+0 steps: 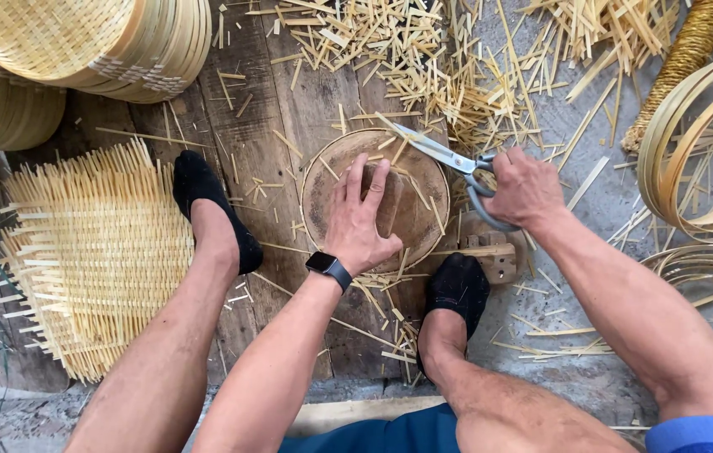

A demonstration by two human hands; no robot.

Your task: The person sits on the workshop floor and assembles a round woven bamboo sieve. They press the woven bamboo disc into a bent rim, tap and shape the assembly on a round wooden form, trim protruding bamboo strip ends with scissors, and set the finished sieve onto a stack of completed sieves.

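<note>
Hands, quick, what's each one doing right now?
Left hand: open, palm flat on the round wooden block, holding nothing.
Right hand: closed around the handles of the scissors.

A round wooden block (375,201), worn brown with a darker rim, lies flat on the plank floor between the two feet, its top scattered with a few pale bamboo offcuts. Large metal scissors (455,167) with grey handles lie over the block's upper right edge, blades slightly parted and pointing up-left, handles out past the rim to the right.
</note>
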